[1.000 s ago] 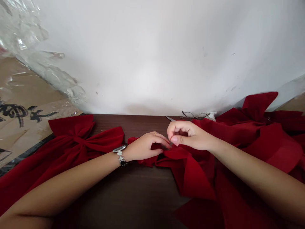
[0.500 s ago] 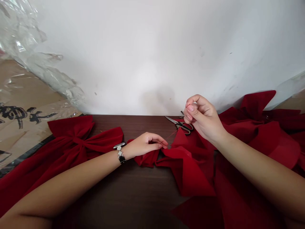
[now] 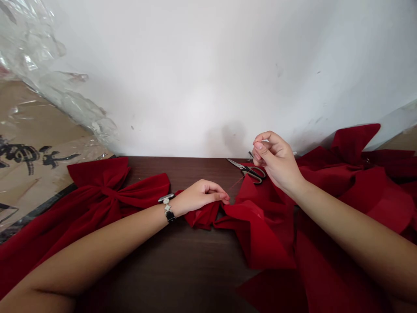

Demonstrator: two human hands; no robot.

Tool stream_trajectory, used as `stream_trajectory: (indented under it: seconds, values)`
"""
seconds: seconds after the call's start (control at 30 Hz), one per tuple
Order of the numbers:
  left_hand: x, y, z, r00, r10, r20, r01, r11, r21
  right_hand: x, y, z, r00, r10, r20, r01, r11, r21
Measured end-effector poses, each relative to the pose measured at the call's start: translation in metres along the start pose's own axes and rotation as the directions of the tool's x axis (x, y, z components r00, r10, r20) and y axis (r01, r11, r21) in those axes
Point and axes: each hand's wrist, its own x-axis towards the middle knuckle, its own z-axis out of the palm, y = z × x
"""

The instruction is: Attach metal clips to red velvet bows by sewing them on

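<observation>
- As I look through the head camera, the left hand [image 3: 203, 193] has its thumb and fingertips brought together, pinching red cloth [image 3: 265, 237] at its gathered part.
- I see the right hand [image 3: 276, 161] raised above the worktop [image 3: 176, 261], thumb and index tips pressed together, the other fingers curled; whatever sits between those tips is too small for me to tell.
- From the left fingertips, a thin red thread [image 3: 239, 179] slants up toward the right hand.
- I find the red cloth under and beside the left hand, spreading rightward below the right hand, just beside the scissors [image 3: 250, 170].
</observation>
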Motion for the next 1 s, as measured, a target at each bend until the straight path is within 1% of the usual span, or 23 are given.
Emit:
stream_trajectory:
  seconds: [0.07, 0.27, 0.33, 0.4, 0.47, 0.53, 0.6, 0.67, 0.73, 0.87, 0.93, 1.0]
  values:
    - [0.001, -0.001, 0.0, 1.0, 0.013, -0.014, -0.012, 0.999, 0.039, 0.0, 0.0, 0.001, 1.0, 0.014, -0.01, -0.015, 1.0, -0.018]
    - [0.002, -0.007, 0.001, 0.999, 0.025, -0.024, -0.024, 0.999, 0.031, 0.001, 0.001, 0.001, 0.999, 0.044, -0.024, -0.044, 0.999, -0.019]
    - [0.002, -0.007, 0.001, 0.999, 0.022, -0.031, -0.021, 0.999, 0.039, 0.003, 0.004, 0.0, 0.995, 0.095, -0.011, -0.095, 0.994, -0.05]
    - [0.002, -0.008, 0.001, 0.999, 0.016, -0.04, -0.014, 0.999, 0.051, 0.005, 0.01, -0.003, 0.987, 0.161, 0.006, -0.159, 0.978, -0.131]
    - [0.001, -0.007, 0.001, 0.999, 0.01, -0.045, -0.008, 0.999, 0.053, 0.008, 0.017, -0.007, 0.976, 0.215, 0.034, -0.197, 0.938, -0.284]
    - [0.001, -0.007, 0.001, 0.999, 0.002, -0.046, 0.0, 0.999, 0.045, 0.011, 0.024, -0.012, 0.962, 0.265, 0.066, -0.21, 0.873, -0.441]
    - [0.001, -0.007, 0.001, 0.999, -0.007, -0.047, 0.009, 0.999, 0.041, 0.013, 0.031, -0.017, 0.943, 0.321, 0.085, -0.229, 0.813, -0.535]
    - [0.001, -0.006, 0.002, 0.999, -0.011, -0.048, 0.013, 0.999, 0.047, 0.014, 0.035, -0.021, 0.929, 0.36, 0.083, -0.257, 0.791, -0.556]
    - [0.002, -0.005, 0.002, 0.999, -0.013, -0.05, 0.015, 0.999, 0.049, 0.015, 0.037, -0.024, 0.925, 0.372, 0.08, -0.266, 0.783, -0.562]
    - [0.002, -0.005, 0.002, 0.999, -0.013, -0.044, 0.015, 0.999, 0.044, 0.015, 0.033, -0.026, 0.934, 0.353, 0.058, -0.252, 0.765, -0.593]
    - [0.003, -0.006, 0.002, 0.999, -0.008, -0.038, 0.01, 0.999, 0.046, 0.015, 0.031, -0.026, 0.93, 0.36, 0.069, -0.228, 0.716, -0.66]
    - [0.003, -0.007, 0.001, 0.999, -0.005, -0.037, 0.007, 0.999, 0.05, 0.015, 0.028, -0.027, 0.91, 0.399, 0.115, -0.194, 0.653, -0.732]
